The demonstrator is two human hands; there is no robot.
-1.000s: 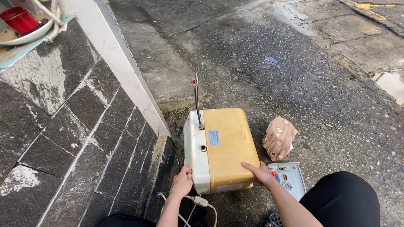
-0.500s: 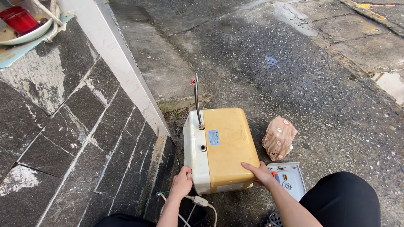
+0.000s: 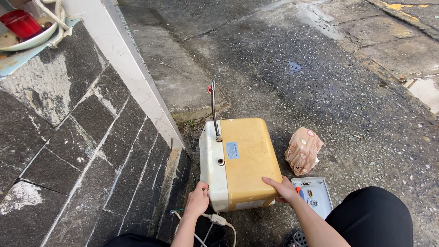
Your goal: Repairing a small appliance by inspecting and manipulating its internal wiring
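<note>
**Both hands on a yellowed box-shaped unit lying on wet pavement**

While our view looks straight down, we begin at the far left, where a wall of dark grey stone tiles [image 3: 68, 151] slopes up to a ledge holding a white bowl [image 3: 27, 41] with a red cup [image 3: 20, 23] inside it and a coil of pale rope [image 3: 52, 13] beside it. Further right, the white-and-yellow, box-shaped metal unit [image 3: 244, 162] lies on its back on the damp grey concrete ground [image 3: 320, 82], just beside the foot of the wall. A thin, bent steel pipe [image 3: 213, 110] rises from its white side.

Our left hand [image 3: 197, 200] grips the unit's near left corner, fingers curled together around the white edge. Just below it, a white cable with an inline plug piece [image 3: 218, 220] trails across the ground. Our right hand [image 3: 282, 188] rests flat on the yellow face near the bottom right corner, fingers extended and close together, pressing on the surface.

To the right of the unit sits a crumpled pink patterned cloth [image 3: 302, 150], near but apart from it. Below that lies a light grey plastic cover panel [image 3: 315, 196], partly hidden by our right wrist. A black-clothed knee [image 3: 370, 215] fills the lower right.
</note>
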